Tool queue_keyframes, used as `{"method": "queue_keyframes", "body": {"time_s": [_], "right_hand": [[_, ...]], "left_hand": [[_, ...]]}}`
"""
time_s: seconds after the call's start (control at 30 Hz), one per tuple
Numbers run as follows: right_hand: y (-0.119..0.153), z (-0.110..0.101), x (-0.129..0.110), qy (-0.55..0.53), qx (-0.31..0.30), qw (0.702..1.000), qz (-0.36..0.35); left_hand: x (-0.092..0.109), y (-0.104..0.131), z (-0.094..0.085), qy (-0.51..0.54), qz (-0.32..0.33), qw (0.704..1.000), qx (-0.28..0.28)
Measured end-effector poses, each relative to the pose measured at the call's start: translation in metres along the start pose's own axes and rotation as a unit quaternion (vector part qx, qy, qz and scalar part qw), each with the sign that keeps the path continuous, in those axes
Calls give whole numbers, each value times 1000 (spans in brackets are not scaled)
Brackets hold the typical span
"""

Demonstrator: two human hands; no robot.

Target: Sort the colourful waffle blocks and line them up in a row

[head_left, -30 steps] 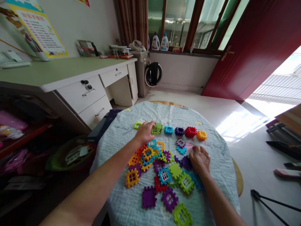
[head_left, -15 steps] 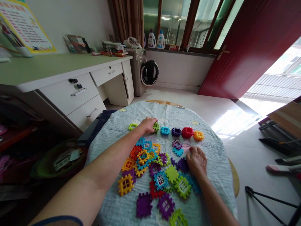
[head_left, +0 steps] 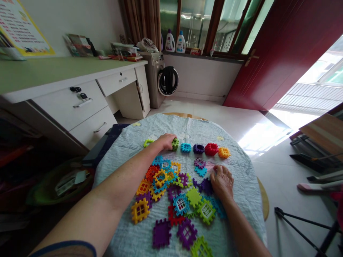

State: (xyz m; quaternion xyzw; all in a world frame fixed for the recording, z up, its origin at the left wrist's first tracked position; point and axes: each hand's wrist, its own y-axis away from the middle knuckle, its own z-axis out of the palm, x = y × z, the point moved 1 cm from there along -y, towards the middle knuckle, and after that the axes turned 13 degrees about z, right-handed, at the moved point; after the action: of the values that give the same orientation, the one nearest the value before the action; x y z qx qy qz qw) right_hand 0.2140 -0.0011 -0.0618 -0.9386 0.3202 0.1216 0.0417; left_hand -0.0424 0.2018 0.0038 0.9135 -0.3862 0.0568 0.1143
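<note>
At the back of the cloth-covered table, my left hand [head_left: 166, 141] has its fingers closed around a green block [head_left: 175, 144]. To its right stand a light blue block [head_left: 185, 147], a dark purple block [head_left: 198, 148], a red block [head_left: 211, 149] and an orange block [head_left: 224, 152] in a row. A lime piece [head_left: 148, 143] lies left of my left hand. My right hand [head_left: 223, 181] rests on the cloth beside a dark purple piece [head_left: 207, 186]; its fingers are bent, and whether they hold anything is unclear. Several flat notched pieces [head_left: 160, 178] lie piled in front.
The round table has a pale blue cloth [head_left: 241, 210]. A desk [head_left: 88, 73] stands at the left, with a washing machine [head_left: 155, 75] behind it. A red door [head_left: 257, 60] is at the right, and a black tripod stand [head_left: 302, 223] is at the lower right.
The whole view has shifted slightly, so everything appears a little further left. Both hands keep nearly the same places relative to the blocks and pieces.
</note>
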Motion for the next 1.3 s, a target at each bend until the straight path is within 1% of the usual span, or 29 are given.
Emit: {"method": "queue_keyframes", "body": {"time_s": [0.13,0.23,0.3,0.37,0.47,0.53,0.57,0.6,0.7,0.77,0.8,0.83,0.9,0.97,1.07,1.17,1.3], "right_hand": [[0,-1,0,-1,3,1000,-3],[1,-2,-1,0,1,1000,-4],[1,-3,-2,0,-3,1000,-1],[1,-4,-1,-4,-8,1000,2],[0,-4,1,-25,-12,1000,1],[-3,-2,5,-52,-14,999,-1],[-4,-2,7,-70,-15,997,-3],[-6,-1,10,-91,-16,996,-6],[-13,3,18,-165,-17,986,-17],[-17,5,22,-217,-20,976,-27],[-18,6,24,-241,-23,970,-33],[-19,6,26,-260,-29,964,-38],[-19,6,27,-278,-38,959,-45],[-18,4,25,-264,-42,962,-44],[-17,0,19,-219,-54,974,-22],[-20,-2,5,-199,-72,977,-15],[-18,2,-21,-211,-81,972,-60]], "left_hand": [[-5,-3,3,6,4,1000,-10],[-4,-1,3,16,6,1000,13],[0,7,1,17,12,998,57],[5,23,-2,15,21,992,124],[8,63,2,15,16,970,244],[4,97,15,27,-17,949,313],[1,115,24,35,-42,939,340],[-3,132,36,45,-64,932,355],[-13,174,74,75,-118,923,357],[-16,192,95,89,-143,920,354],[-15,197,103,94,-145,920,352],[-13,199,108,99,-143,920,351],[-8,198,112,111,-132,922,346],[-1,190,111,123,-119,927,333],[7,174,107,126,-111,938,303],[14,160,103,126,-111,947,273],[26,153,98,131,-99,951,261]]}}
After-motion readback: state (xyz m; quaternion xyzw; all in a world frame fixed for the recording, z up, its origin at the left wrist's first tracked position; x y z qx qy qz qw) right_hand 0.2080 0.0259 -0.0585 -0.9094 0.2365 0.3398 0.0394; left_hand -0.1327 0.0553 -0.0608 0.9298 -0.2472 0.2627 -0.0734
